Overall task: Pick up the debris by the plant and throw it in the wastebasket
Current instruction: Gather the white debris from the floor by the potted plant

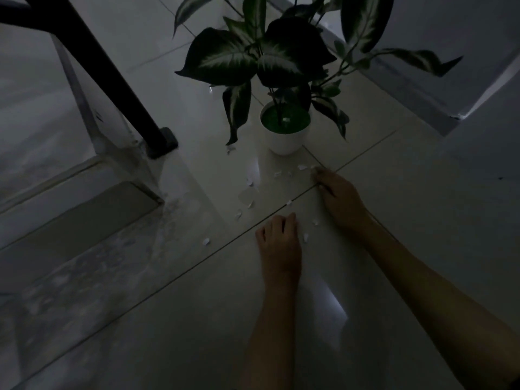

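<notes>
Several small white scraps of debris point(250, 182) lie scattered on the pale tiled floor in front of a plant point(261, 56) in a white pot point(285, 140). My right hand point(339, 199) rests low on the floor. Its fingers are stretched out and their tips touch a scrap point(302, 166) near the pot's base. My left hand point(278, 239) sits closer to me, curled in a loose fist with knuckles up; its inside is hidden. More scraps point(305, 237) lie between and beside both hands, and one point(206, 241) lies further left. No wastebasket is in view.
The light is very dim. A black slanted post with a foot point(164, 143) stands left of the plant, beside a raised step edge point(92, 204). A white wall or cabinet corner point(455, 116) juts in at the upper right.
</notes>
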